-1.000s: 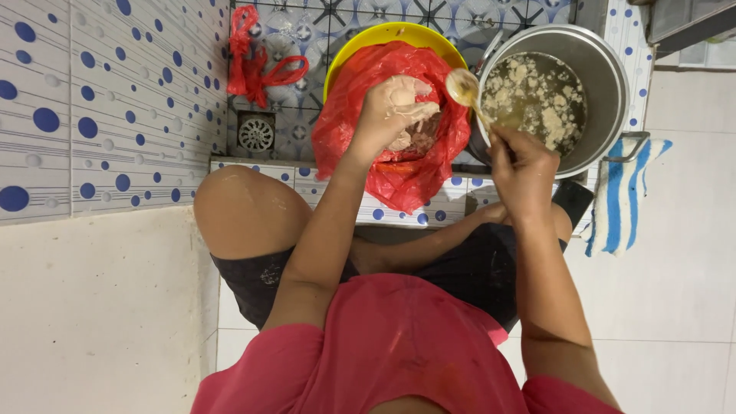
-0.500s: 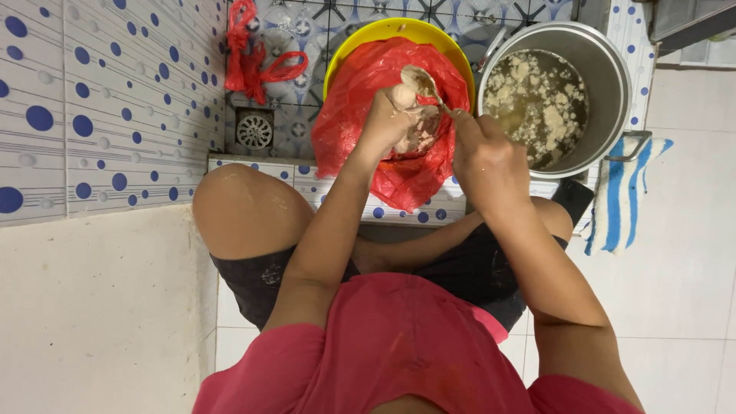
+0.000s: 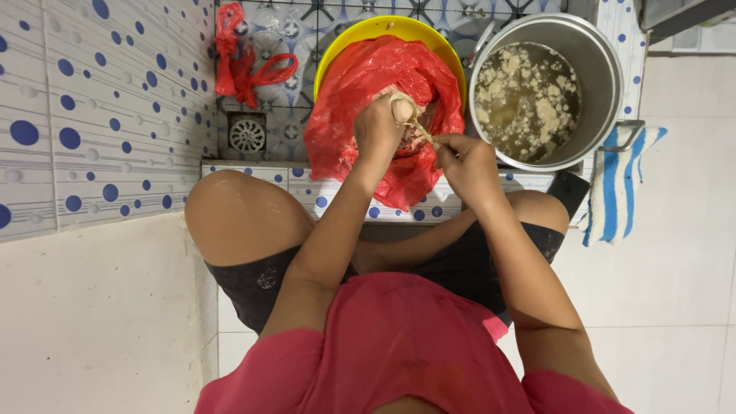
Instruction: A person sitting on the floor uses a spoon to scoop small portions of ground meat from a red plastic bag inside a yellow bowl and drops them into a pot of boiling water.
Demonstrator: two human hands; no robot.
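I squat in front of a yellow basin (image 3: 349, 46) lined with a red plastic bag (image 3: 353, 100). My left hand (image 3: 376, 130) reaches into the bag and grips a pale lump of food (image 3: 402, 112). My right hand (image 3: 466, 159) is just to its right, shut on a spoon (image 3: 420, 132) whose bowl rests against that lump. Beside the basin on the right stands a large metal pot (image 3: 606, 69) filled with cloudy broth and pale pieces (image 3: 525, 100).
A crumpled red bag (image 3: 241, 65) lies by a round floor drain (image 3: 247, 135) at the left. A blue-and-white striped cloth (image 3: 625, 184) and a dark flat object (image 3: 568, 192) lie beside the pot. Tiled wall with blue dots on the left; a low tiled step runs under my knees.
My right hand brought the spoon from the pot's rim leftward to the red bag, meeting my left hand. My left hand stayed in the bag on the lump.
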